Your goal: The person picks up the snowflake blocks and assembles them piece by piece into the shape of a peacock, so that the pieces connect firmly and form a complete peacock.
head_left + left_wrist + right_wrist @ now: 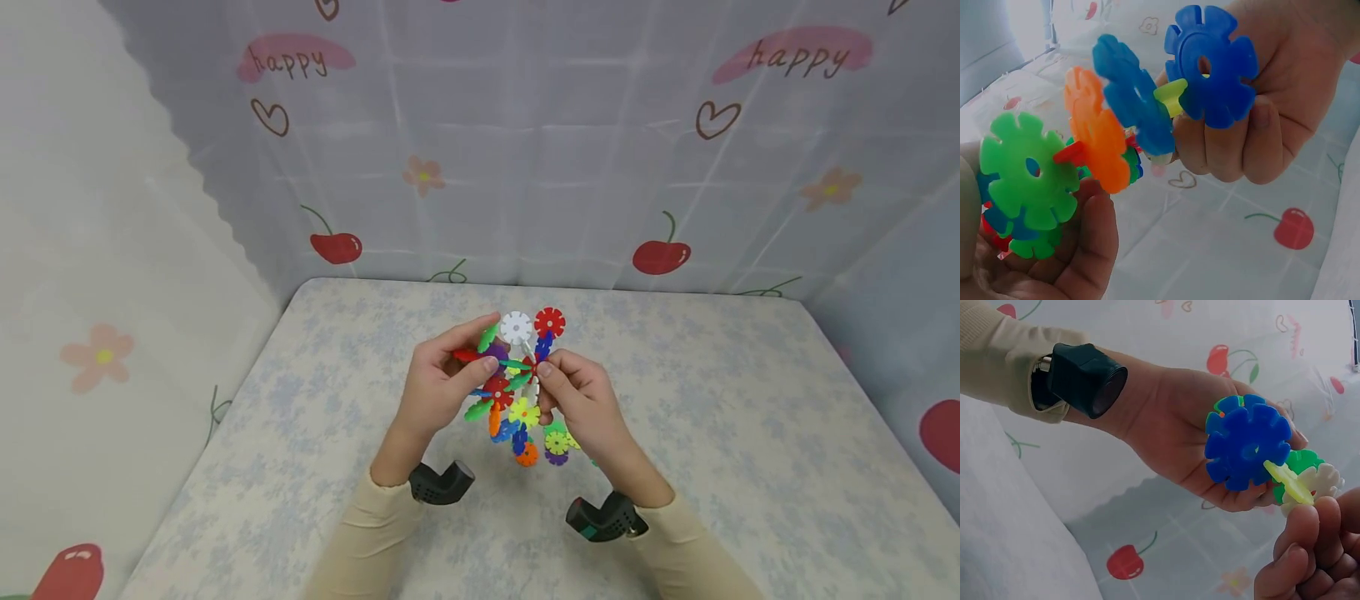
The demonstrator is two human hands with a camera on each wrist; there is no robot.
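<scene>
A cluster of joined, notched plastic discs (498, 392) in many colours is held up between both hands. My left hand (441, 375) grips its left side, thumb by a purple disc. My right hand (588, 400) pinches the right side near a red disc, its other fingers curled. White (516, 327) and red discs (550, 322) stick out at the top. In the left wrist view, green (1029, 167), orange (1094, 128) and blue discs (1210, 65) are linked in a row. The right wrist view has a blue disc (1249, 445) before the left palm, beside a yellow one (1291, 482).
Below and beside the right hand, further discs (557, 443) show; whether they join the cluster, I cannot tell. A patterned cloth covers the table (300, 417), and printed curtains (525, 150) stand behind it. Black wrist cameras (442, 483) are worn on both wrists.
</scene>
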